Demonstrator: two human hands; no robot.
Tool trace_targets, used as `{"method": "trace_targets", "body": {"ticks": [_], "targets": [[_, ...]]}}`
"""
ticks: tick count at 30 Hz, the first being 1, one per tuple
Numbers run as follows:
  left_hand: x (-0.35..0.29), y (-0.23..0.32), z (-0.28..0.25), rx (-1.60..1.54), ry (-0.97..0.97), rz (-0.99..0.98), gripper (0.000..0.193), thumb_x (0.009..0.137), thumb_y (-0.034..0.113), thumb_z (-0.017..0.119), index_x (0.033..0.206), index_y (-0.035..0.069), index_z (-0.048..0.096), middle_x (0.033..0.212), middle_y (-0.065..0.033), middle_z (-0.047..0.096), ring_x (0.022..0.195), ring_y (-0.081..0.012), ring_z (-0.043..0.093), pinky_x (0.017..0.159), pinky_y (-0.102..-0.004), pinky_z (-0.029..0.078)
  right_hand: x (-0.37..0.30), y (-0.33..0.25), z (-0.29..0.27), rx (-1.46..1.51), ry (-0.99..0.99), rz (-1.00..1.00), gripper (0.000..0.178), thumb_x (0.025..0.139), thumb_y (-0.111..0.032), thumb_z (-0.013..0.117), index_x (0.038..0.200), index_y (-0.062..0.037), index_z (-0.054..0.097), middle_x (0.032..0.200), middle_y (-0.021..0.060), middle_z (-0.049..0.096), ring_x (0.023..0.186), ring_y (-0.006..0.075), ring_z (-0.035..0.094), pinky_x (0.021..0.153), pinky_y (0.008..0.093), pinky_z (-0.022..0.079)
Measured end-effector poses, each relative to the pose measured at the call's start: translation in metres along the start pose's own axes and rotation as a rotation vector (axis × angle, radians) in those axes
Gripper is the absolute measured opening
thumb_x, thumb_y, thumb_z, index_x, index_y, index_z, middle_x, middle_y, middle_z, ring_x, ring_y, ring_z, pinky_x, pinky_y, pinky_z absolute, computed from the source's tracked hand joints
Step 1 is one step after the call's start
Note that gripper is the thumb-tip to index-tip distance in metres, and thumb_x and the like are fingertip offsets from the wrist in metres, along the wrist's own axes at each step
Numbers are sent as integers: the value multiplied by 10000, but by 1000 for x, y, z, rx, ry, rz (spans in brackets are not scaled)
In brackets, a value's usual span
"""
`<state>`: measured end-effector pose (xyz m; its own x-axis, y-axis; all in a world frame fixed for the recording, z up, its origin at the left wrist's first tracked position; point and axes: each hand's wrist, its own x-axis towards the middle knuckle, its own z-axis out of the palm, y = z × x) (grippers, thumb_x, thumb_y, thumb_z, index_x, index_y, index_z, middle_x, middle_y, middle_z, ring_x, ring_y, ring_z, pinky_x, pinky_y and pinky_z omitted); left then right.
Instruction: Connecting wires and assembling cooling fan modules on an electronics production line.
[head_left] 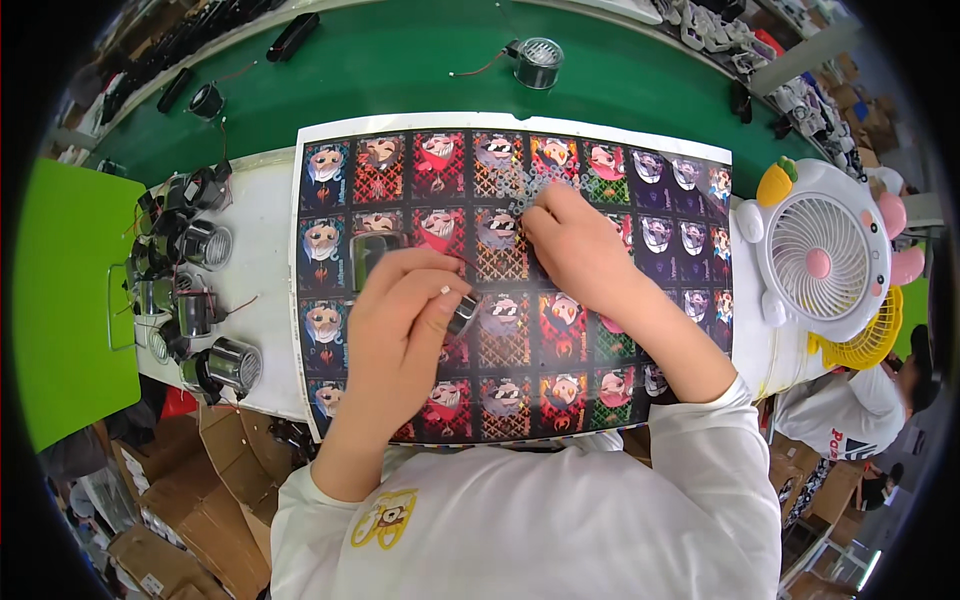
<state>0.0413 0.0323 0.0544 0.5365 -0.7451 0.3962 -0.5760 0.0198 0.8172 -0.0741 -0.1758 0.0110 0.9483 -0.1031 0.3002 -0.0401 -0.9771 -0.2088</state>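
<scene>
My left hand (400,320) is closed around a small dark cylindrical part (462,314) with a shiny side. A tiny white connector (446,290) shows at its fingers, and a thin wire runs near them. My right hand (580,245) has its fingers drawn together at the edge of a loose pile of small pale rings (535,184). Whatever its fingertips hold is hidden. Beside my left hand, a clear, dark-edged piece (372,262) stands on the printed sheet (505,345), partly behind the fingers. Rows of cartoon character cards cover that sheet.
Several black and clear cylindrical units with wires (208,245) crowd the left. A white fan (820,260) stands at right, with a yellow basket-like grille (870,335) below. On the green belt (400,70) lie a similar unit (539,62) and black parts. Cardboard boxes (190,490) sit lower left.
</scene>
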Motion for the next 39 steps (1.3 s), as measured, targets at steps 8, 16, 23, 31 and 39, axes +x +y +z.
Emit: {"method": "trace_targets", "body": {"ticks": [8, 16, 23, 31, 39], "targets": [[-5, 32, 26, -67, -134, 31, 158, 887, 0, 587, 1025, 13, 663, 906, -139, 663, 781, -308, 639, 673, -389, 500, -29, -63, -80, 1166, 110, 209, 122, 827, 56, 633, 929, 6, 588, 930, 68, 543, 789, 135, 528, 654, 270, 421], [-7, 28, 37, -76, -226, 215, 214, 794, 3, 639, 1008, -9, 639, 865, -130, 633, 736, -293, 616, 626, -367, 499, -39, -73, -97, 1181, -11, 469, 126, 810, 105, 590, 897, 14, 580, 876, 54, 518, 755, 114, 507, 655, 253, 418], [-18, 22, 47, 134, -71, 484, 293, 716, 26, 672, 999, -40, 633, 867, -125, 656, 715, -272, 647, 618, -362, 548, -44, -76, -90, 1249, 73, 540, 98, 804, 59, 621, 879, 1, 598, 838, 49, 552, 702, 105, 530, 608, 254, 433], [-21, 16, 51, 50, -52, 481, 245, 742, 25, 669, 980, -22, 638, 884, -125, 672, 741, -269, 662, 638, -353, 555, -47, -77, -93, 764, 157, 319, 149, 764, 79, 623, 889, 9, 664, 779, 87, 627, 662, 190, 565, 590, 301, 442], [-36, 9, 51, 473, -59, 254, 289, 735, 98, 730, 1011, 32, 676, 1046, -118, 625, 937, -301, 599, 794, -398, 505, -45, -67, -82, 258, 233, 165, 127, 752, 23, 682, 844, -22, 607, 777, 103, 505, 645, 284, 566, 534, 386, 464]]}}
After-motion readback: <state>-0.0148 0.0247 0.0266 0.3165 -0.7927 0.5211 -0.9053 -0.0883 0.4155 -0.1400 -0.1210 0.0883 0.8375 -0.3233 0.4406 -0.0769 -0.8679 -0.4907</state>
